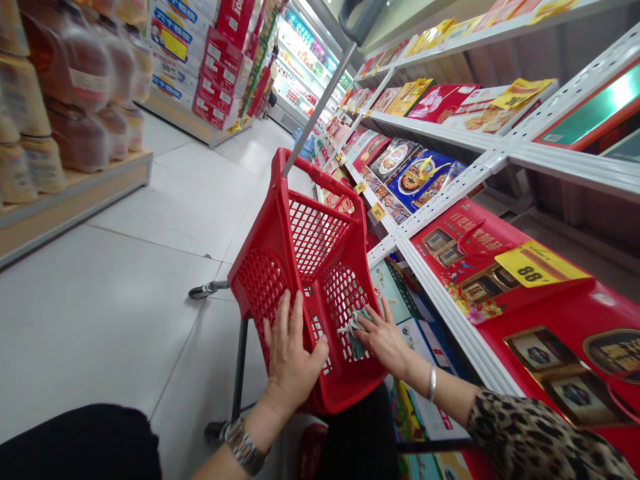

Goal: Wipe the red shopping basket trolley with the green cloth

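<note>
Knee point(80, 443), red basket point(350, 393), shelf point(565, 165) alongside

To your right, a yellow rectangular paper price tag point(543, 265) over glossy red cardboard gift boxes point(473, 250) reads "88"; ahead left, white-and-blue cardboard cartons point(173, 40) read "六个核桃".

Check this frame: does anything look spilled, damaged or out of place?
No spill or damage stands out. Mildly odd: a crumpled, grey-green cloth in the red basket, under the right hand, unlike the packaged goods alongside.
</note>
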